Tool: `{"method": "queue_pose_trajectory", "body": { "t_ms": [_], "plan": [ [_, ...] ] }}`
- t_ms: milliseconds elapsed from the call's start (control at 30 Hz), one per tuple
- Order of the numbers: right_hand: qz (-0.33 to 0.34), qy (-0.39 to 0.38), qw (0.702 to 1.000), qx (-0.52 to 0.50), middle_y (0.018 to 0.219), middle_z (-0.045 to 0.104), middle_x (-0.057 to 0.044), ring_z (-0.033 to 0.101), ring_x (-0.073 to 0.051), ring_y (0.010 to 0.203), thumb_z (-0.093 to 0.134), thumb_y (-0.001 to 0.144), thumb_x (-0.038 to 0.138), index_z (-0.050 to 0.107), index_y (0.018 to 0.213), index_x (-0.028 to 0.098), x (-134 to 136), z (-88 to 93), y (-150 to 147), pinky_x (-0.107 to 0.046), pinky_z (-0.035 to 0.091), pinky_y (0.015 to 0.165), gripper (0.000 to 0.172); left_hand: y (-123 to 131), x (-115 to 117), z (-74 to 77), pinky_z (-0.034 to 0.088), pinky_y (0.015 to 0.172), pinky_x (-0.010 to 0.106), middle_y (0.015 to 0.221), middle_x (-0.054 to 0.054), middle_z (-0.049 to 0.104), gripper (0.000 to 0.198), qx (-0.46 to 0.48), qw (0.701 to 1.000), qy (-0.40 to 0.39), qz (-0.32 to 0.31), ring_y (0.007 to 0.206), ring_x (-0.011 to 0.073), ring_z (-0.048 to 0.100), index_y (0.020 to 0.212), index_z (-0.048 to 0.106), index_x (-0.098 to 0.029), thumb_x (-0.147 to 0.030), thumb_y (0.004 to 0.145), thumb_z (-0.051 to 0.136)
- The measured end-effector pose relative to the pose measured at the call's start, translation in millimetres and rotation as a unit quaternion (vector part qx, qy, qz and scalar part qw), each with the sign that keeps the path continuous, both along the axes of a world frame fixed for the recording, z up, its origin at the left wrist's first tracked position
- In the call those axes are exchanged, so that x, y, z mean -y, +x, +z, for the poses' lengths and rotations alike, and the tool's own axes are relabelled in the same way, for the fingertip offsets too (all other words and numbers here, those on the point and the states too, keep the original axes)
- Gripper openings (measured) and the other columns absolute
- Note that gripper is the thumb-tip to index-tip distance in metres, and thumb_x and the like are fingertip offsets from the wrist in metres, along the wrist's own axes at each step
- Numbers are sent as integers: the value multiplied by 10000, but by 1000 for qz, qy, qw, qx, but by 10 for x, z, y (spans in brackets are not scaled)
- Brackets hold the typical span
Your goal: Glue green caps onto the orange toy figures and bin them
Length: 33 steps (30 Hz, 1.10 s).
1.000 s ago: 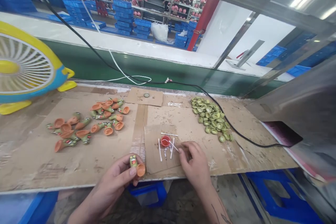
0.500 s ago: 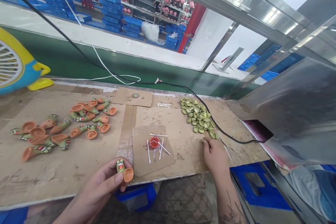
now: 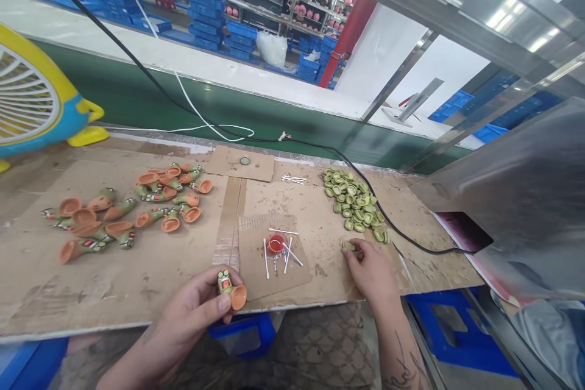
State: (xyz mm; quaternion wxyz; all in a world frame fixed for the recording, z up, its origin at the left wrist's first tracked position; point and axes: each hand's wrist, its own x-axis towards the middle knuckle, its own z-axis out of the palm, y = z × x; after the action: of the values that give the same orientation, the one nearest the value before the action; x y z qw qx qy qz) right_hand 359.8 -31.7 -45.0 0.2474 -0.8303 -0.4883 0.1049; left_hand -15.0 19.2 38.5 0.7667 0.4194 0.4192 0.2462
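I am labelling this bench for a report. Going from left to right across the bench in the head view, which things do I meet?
Fan → orange toy pile → held toy → red cup → green caps pile.

Counted one toy figure (image 3: 231,289) in the left hand (image 3: 194,314); about sixteen more figures (image 3: 150,207) strewn on the table (image 3: 91,292), overlapped too much for an exact tally; one green cap (image 3: 348,245) at the right hand (image 3: 372,271); several dozen caps (image 3: 356,204) heaped; one red dish (image 3: 276,244); four cotton swabs (image 3: 266,259) around it; one fan (image 3: 36,103).
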Motion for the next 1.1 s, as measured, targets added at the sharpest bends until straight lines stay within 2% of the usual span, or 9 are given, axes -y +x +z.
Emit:
{"method": "queue_pose_trajectory", "body": {
  "t_ms": [100, 233, 300, 400, 500, 600, 733, 933, 1100],
  "plan": [
    [7, 22, 1000, -15, 997, 691, -140, 649, -257, 804, 609, 835, 343, 713, 1031, 151, -25, 63, -138, -453, 551, 800, 294, 11, 7, -34, 413, 689, 269, 833, 11, 584, 435, -3, 1000, 7, 2, 729, 148, 488, 973, 686, -188, -563, 784, 802],
    [89, 85, 985, -119, 1163, 683, -117, 696, -213, 947, 597, 898, 316, 667, 1134, 202, 61, 279, -572, -361, 607, 857, 271, 70, 31, -88, 430, 690, 263, 899, 23, 615, 419, 15, 1000, 24, 12, 776, 157, 529, 1014, 691, -199, -500, 766, 844],
    [137, 156, 945, -251, 1205, 675, -126, 712, -216, 1003, 645, 912, 273, 653, 1178, 217, 137, 432, -861, -349, 622, 875, 272, 130, 44, -89, 450, 711, 269, 950, 39, 645, 398, 38, 998, 45, 18, 826, 173, 564, 1032, 692, -207, -440, 760, 866],
    [211, 201, 897, -333, 1211, 672, -105, 694, -226, 1129, 671, 901, 164, 673, 1171, 265, 221, 659, -1235, -323, 627, 899, 288, 227, 53, -62, 487, 764, 294, 999, 61, 670, 347, 73, 992, 97, 32, 892, 199, 606, 1012, 698, -208, -351, 753, 882],
    [263, 209, 883, -327, 1182, 678, -85, 687, -215, 1145, 678, 890, 111, 679, 1160, 294, 231, 816, -1448, -323, 617, 934, 326, 280, 59, -23, 506, 843, 315, 1025, 69, 671, 297, 85, 986, 141, 38, 977, 220, 629, 991, 716, -209, -275, 754, 882],
    [295, 213, 889, -279, 1171, 686, -78, 694, -203, 1108, 682, 882, 104, 672, 1170, 294, 196, 897, -1531, -315, 611, 929, 345, 278, 67, 4, 505, 907, 327, 1038, 67, 679, 274, 86, 980, 175, 34, 1035, 228, 640, 997, 740, -229, -237, 761, 878],
    [308, 219, 898, -227, 1104, 703, -80, 714, -208, 1017, 673, 880, 117, 676, 1139, 274, 147, 957, -1577, -312, 624, 850, 303, 241, 80, -9, 516, 915, 342, 1043, 75, 687, 273, 61, 975, 210, 45, 1030, 237, 655, 978, 772, -245, -223, 736, 896],
    [314, 230, 894, -223, 1023, 717, -74, 730, -209, 934, 676, 870, 108, 700, 1132, 265, 149, 979, -1614, -306, 628, 775, 306, 172, 90, -49, 552, 848, 375, 979, 98, 752, 292, -18, 961, 269, 55, 969, 277, 707, 934, 828, -269, -228, 668, 942],
    [351, 225, 877, -239, 958, 705, -39, 713, -169, 894, 645, 883, 70, 685, 1138, 264, 158, 1033, -1614, -264, 603, 768, 322, 166, 118, 7, 552, 716, 350, 811, 72, 788, 297, -53, 947, 311, 65, 762, 255, 742, 849, 843, -272, -164, 602, 968]
  ]
}}
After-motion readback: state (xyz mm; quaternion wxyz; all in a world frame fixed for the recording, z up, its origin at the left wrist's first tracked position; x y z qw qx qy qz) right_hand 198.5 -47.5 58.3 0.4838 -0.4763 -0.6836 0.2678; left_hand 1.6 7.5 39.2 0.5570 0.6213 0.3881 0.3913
